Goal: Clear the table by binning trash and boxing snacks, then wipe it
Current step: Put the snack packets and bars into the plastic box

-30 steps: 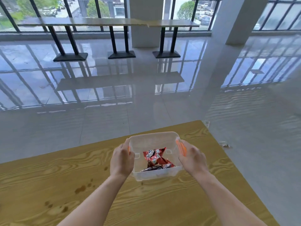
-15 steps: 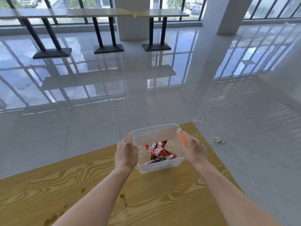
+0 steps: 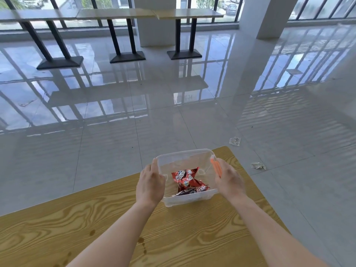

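Both arms reach forward; left hand and right hand clasp opposite sides of box holding snacks, on surface corner.

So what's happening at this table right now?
A person is tidying up. Both hands grip a clear plastic box near the far corner of a wooden table: the left hand on one side, the right hand on the other, by an orange clip. Red snack packets lie inside, with no lid on. Brown stains still mark the tabletop, and two bits of wrapper litter lie on the floor beyond.
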Tool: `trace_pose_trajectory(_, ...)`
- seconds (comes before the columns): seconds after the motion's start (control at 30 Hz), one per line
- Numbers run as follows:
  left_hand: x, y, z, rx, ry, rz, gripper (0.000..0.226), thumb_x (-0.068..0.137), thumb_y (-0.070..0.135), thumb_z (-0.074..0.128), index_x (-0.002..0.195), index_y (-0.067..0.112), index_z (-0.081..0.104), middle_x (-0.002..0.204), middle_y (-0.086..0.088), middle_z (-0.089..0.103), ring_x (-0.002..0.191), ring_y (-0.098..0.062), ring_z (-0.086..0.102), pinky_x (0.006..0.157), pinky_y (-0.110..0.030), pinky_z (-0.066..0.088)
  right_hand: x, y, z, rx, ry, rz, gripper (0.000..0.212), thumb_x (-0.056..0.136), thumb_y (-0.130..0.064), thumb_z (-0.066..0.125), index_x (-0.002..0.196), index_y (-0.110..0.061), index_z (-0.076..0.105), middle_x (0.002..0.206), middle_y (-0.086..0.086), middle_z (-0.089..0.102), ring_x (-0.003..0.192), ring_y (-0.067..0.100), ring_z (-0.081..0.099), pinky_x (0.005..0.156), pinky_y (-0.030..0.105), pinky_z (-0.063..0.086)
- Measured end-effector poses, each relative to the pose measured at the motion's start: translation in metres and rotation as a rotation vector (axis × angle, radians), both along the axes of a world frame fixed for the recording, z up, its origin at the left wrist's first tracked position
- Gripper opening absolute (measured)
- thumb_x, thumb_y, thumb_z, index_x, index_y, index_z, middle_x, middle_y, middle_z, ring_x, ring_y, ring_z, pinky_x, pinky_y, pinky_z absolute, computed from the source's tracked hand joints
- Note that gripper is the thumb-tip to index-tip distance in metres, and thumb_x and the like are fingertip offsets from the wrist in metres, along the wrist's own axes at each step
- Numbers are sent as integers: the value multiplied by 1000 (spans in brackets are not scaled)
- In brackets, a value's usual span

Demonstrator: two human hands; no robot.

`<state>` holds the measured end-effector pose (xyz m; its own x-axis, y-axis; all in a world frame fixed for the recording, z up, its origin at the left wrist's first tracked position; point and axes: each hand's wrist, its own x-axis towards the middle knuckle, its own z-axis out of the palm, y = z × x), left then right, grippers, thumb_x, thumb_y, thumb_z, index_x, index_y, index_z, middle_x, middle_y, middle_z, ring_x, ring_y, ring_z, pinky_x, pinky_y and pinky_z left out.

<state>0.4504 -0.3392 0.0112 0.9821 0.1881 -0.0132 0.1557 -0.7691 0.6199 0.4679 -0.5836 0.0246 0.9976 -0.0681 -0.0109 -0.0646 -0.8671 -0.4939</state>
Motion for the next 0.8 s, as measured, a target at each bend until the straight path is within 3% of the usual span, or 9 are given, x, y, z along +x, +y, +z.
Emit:
trace_pose_trajectory(0.13,-2,5,3,18,51,-6,62,95,33,45,151,19,23,137,-7,47,123,-23,45,94,-36,42,-1,2,4,-27,90,1,51,91,-23,65,136,-18,42,122,5,58,100,21,52,80,33,43)
trace_pose_trajectory(0.23,-10,11,7,91,40,-20,65,94,41,45,151,18,24,145,-8,41,130,-25,42,100,-39,43,-5,6,11,-87,26,16,59,89,-24,69,141,-16,42,134,7,54,121,26,49,98,36,45)
trace_pose_trajectory(0.33,-22,17,14,208,44,-58,67,93,48,44,150,22,21,150,-11,35,138,-29,34,105,-47,41,-13,18,21,-102,-40,83,59,89,-24,69,142,-14,45,137,9,54,128,26,47,104,35,41)
trace_pose_trajectory(0.53,-58,35,31,356,46,-80,75,94,53,40,154,22,8,163,-11,13,151,-28,7,119,-47,20,-39,58,42,-129,-71,231,50,92,-32,61,140,-20,49,137,0,54,132,22,43,115,35,30)
trace_pose_trajectory(0.7,-112,70,46,388,20,-8,77,92,52,43,155,22,9,163,-9,14,151,-27,8,120,-49,18,-73,109,56,-107,-118,391,44,91,-30,61,134,-19,53,131,0,58,122,23,50,104,36,41)
trace_pose_trajectory(0.8,-149,96,53,390,16,71,77,92,51,42,155,21,11,162,-8,16,151,-27,9,120,-50,20,-94,145,60,-80,-138,494,53,91,-32,63,141,-19,49,135,1,56,126,24,49,106,36,39)
